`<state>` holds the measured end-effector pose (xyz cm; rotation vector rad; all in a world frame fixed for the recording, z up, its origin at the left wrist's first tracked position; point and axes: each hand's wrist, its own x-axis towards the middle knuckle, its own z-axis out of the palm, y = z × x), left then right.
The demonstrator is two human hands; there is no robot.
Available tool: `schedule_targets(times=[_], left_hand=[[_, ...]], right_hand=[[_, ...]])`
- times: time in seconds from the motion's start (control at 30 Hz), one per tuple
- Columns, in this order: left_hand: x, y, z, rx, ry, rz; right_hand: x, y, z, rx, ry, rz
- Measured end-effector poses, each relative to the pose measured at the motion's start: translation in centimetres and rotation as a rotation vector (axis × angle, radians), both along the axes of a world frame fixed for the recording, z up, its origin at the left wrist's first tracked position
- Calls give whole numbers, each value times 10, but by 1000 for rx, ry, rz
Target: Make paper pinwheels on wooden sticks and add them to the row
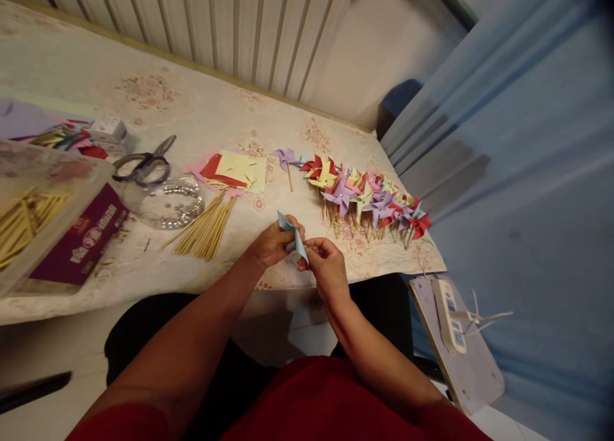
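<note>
A light blue paper piece (298,243), folded and curled, is held over the table's front edge. My left hand (277,241) pinches it from the left, its fingers closed round the paper. My right hand (326,262) is closed at the paper's right edge, thumb and fingertips together there; anything small between them is hidden. Left of my hands lies a fan of thin wooden sticks (204,236). Behind those are stacked coloured paper squares (240,172) with slits cut in them. Several finished paper pinwheels (343,195) on sticks crowd the table to the right.
Scissors (146,163) lie beside a clear round dish (180,204) of small shiny metal pieces. A plastic box (79,236) with more sticks stands at the left. A power strip (449,316) rests on a low board, right, near a blue curtain (537,172).
</note>
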<state>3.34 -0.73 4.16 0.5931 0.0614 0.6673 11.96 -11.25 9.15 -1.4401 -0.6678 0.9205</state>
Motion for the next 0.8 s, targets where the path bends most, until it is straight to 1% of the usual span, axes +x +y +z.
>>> schedule_targets(times=[0.1, 0.23, 0.33, 0.4, 0.47, 0.57, 0.7, 0.8], left_hand=[[0, 6, -1, -45, 24, 83], [-1, 16, -4, -124, 110, 261], [-1, 21, -5, -132, 197, 374], [-2, 23, -6, -138, 255, 414], [-3, 23, -5, -142, 296, 425], [-6, 23, -2, -108, 312, 398], [-9, 22, 0, -42, 372, 362], [-9, 23, -4, 8, 453, 349]], right_hand=[[9, 0, -9, -37, -24, 9], [24, -1, -27, -97, -108, 18], [32, 0, -40, -149, -201, 21], [34, 1, -47, -178, -273, 47], [35, 2, -51, -197, -348, 70], [37, 5, -54, -215, -423, 73], [40, 10, -61, -204, -417, 58], [42, 12, -69, -179, -413, 34]])
